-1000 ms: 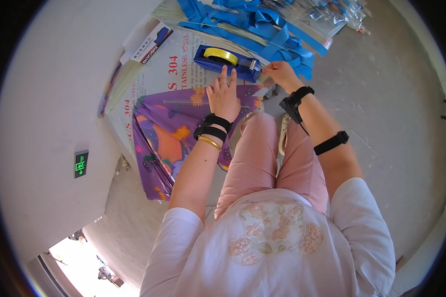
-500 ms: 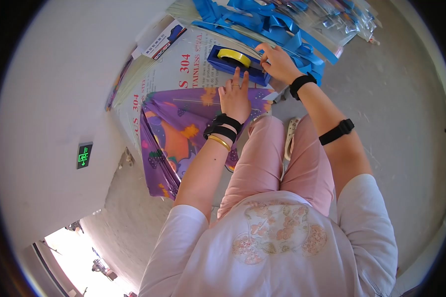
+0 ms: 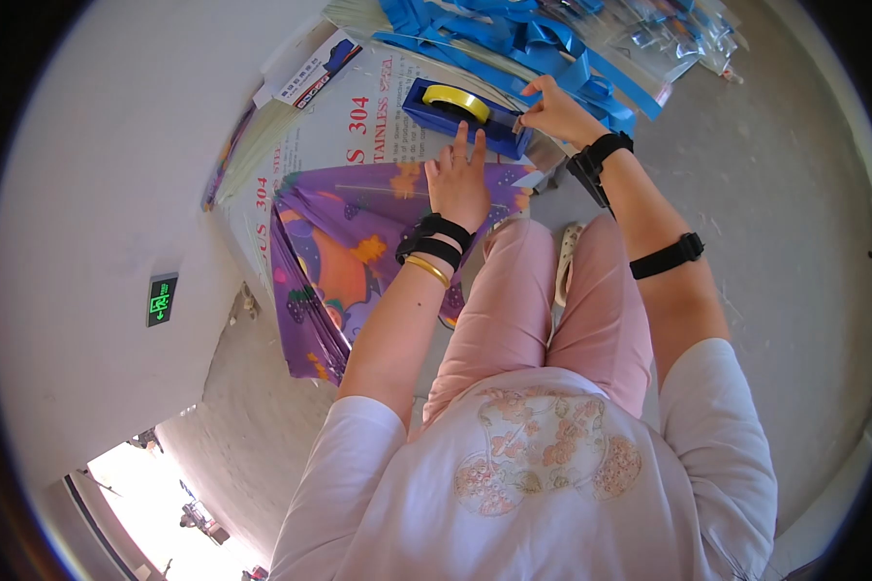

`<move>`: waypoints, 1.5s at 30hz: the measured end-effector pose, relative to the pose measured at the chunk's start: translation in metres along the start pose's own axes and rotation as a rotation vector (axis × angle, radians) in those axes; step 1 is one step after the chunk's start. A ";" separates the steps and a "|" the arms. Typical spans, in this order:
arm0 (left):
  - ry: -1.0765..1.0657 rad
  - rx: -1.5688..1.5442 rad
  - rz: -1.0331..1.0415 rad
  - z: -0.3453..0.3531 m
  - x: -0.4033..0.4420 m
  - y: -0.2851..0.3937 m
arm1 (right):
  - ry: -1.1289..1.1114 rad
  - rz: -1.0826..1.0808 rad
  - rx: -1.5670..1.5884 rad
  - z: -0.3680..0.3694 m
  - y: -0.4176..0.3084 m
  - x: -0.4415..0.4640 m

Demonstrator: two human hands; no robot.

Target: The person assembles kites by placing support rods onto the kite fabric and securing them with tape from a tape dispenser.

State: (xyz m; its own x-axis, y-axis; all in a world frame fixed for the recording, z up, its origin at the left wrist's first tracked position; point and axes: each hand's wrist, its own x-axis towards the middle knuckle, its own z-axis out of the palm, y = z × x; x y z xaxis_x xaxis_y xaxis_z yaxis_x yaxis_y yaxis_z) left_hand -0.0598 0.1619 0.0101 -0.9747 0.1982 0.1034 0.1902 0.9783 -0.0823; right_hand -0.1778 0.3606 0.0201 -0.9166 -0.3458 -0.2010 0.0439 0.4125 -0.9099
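A blue tape dispenser (image 3: pixel 434 118) with a yellow roll of tape (image 3: pixel 455 101) stands on the printed board (image 3: pixel 339 145). My left hand (image 3: pixel 458 186) lies over the purple patterned fabric (image 3: pixel 358 208), fingers spread, with fingertips at the dispenser's near side. At the dispenser's right end is my right hand (image 3: pixel 560 114), its thumb and a finger close to the cutting edge. Whatever may be between those fingertips is too small to make out. The fabric is spread over the board and hangs down its near side.
Blue ribbons (image 3: pixel 484 44) and thin pale rods lie behind the dispenser. Clear plastic packets (image 3: pixel 664 34) are at the back right. A small printed box (image 3: pixel 310 73) is at the back left. My legs (image 3: pixel 552 310) are close to the board's edge.
My right hand rose over the dispenser's right end, then came back down and right to its cutting edge. My left hand has stayed beside the dispenser. The view has shifted a little.
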 end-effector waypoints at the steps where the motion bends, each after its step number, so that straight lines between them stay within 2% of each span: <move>1: 0.001 0.003 0.000 -0.001 0.000 0.000 | -0.001 -0.001 0.000 -0.001 0.003 0.001; 4: -0.006 -0.020 0.005 -0.002 0.000 -0.001 | -0.001 0.046 -0.032 -0.004 0.003 0.000; 6: -0.005 -0.021 0.004 -0.002 0.001 0.000 | -0.031 0.242 -0.052 -0.007 0.005 -0.001; 7: -0.001 -0.020 0.000 -0.002 0.001 0.000 | -0.030 0.246 -0.051 -0.010 0.011 -0.001; 9: -0.009 -0.016 0.006 -0.001 0.001 0.000 | -0.114 0.297 0.298 -0.016 0.020 -0.004; 10: -0.013 -0.013 0.008 -0.001 0.001 -0.001 | -0.114 0.298 0.296 -0.017 0.025 -0.009; 12: -0.023 -0.004 0.003 -0.001 0.001 -0.001 | 0.164 0.301 0.254 -0.017 0.037 -0.027; 13: -0.031 0.010 0.001 -0.001 0.001 0.000 | 0.254 0.261 0.343 -0.015 0.040 -0.030; 17: -0.040 0.014 -0.005 -0.001 0.001 0.002 | 0.352 0.284 0.302 0.007 0.029 -0.048; 20: -0.034 -0.006 -0.005 -0.002 0.001 0.002 | 0.396 0.232 0.409 0.027 0.037 -0.037; 23: -0.007 -0.003 0.008 0.000 0.000 0.002 | 0.465 0.119 0.362 0.041 0.042 -0.029; 25: -0.019 0.016 -0.020 0.001 0.003 0.003 | 0.496 0.031 0.030 0.044 0.029 -0.032; 27: -0.031 0.012 -0.025 0.001 0.003 0.001 | 0.505 0.023 -0.040 0.046 0.028 -0.033; 29: -0.040 0.001 -0.026 -0.003 0.000 0.002 | 0.529 -0.022 -0.435 0.039 0.038 -0.035; 30: -0.077 -0.010 -0.031 -0.007 -0.004 0.002 | 0.546 0.014 -0.363 0.035 0.065 -0.037; 31: -0.097 -0.022 -0.043 -0.010 0.003 0.001 | 0.620 -0.054 -0.296 0.029 0.062 -0.049; 33: -0.140 -0.242 -0.099 -0.010 0.001 -0.002 | 0.520 0.111 -0.148 0.014 0.050 -0.072; 34: -0.132 -0.355 -0.121 -0.012 0.002 -0.005 | 0.542 0.035 -0.067 0.013 0.048 -0.079; 36: -0.086 -0.615 -0.107 -0.013 -0.013 -0.021 | 0.423 -0.038 0.588 0.014 0.037 -0.097; 37: -0.098 -0.757 -0.092 -0.010 -0.025 -0.036 | 0.372 0.084 0.608 0.010 0.017 -0.113; 38: -0.249 -0.750 -0.124 -0.054 -0.041 -0.042 | 0.302 0.073 0.742 0.014 0.008 -0.124; 40: -0.386 -0.982 -0.097 -0.073 -0.078 -0.074 | 0.195 0.071 0.962 0.034 -0.019 -0.141; 42: -0.432 -0.945 -0.075 -0.085 -0.108 -0.108 | 0.093 0.090 1.102 0.069 -0.038 -0.151; 44: -0.609 -0.910 -0.183 -0.103 -0.129 -0.135 | -0.040 0.101 1.175 0.107 -0.047 -0.154; 45: -0.708 -0.898 -0.318 -0.097 -0.134 -0.152 | -0.100 0.126 1.218 0.126 -0.051 -0.151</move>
State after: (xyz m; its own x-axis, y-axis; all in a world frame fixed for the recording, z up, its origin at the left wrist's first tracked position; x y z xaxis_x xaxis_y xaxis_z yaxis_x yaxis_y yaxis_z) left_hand 0.0531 -0.0078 0.1046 -0.7875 0.1373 -0.6009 -0.3328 0.7257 0.6021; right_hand 0.0082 0.2854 0.0506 -0.8467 -0.4460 -0.2901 0.5219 -0.5901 -0.6159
